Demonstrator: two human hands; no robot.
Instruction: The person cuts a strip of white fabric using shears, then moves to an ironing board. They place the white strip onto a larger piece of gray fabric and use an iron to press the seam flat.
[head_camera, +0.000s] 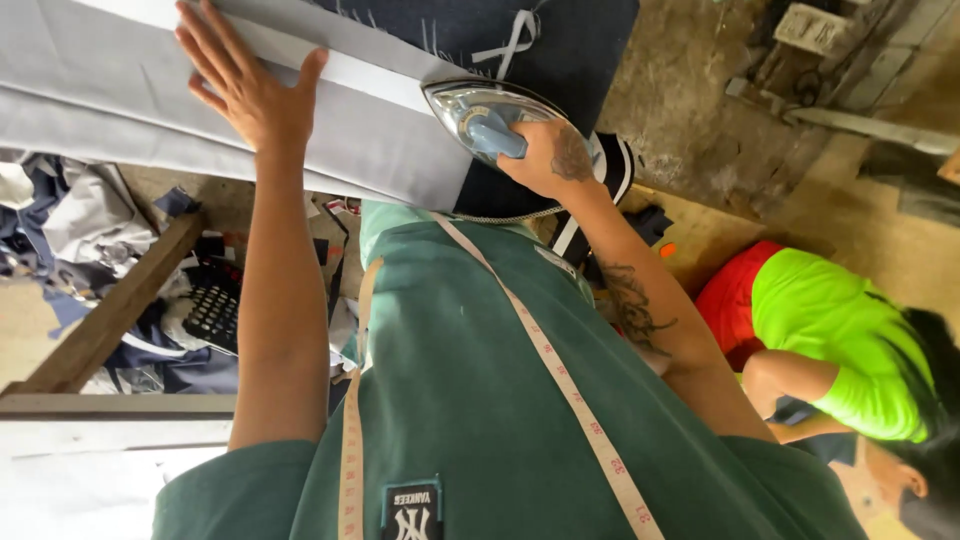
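Grey fabric (200, 110), one folded length, is lying across the dark pressing board (580, 40) at ten o'clock. Left hand (245, 85) is pressing flat on it, fingers spread. One iron (485, 120) is sitting at twelve o'clock on the fabric's edge; right hand (550, 160) is clenching its blue handle. One tape measure (560, 380) is hanging around the neck. One crouching person (840, 340) is working at four o'clock.
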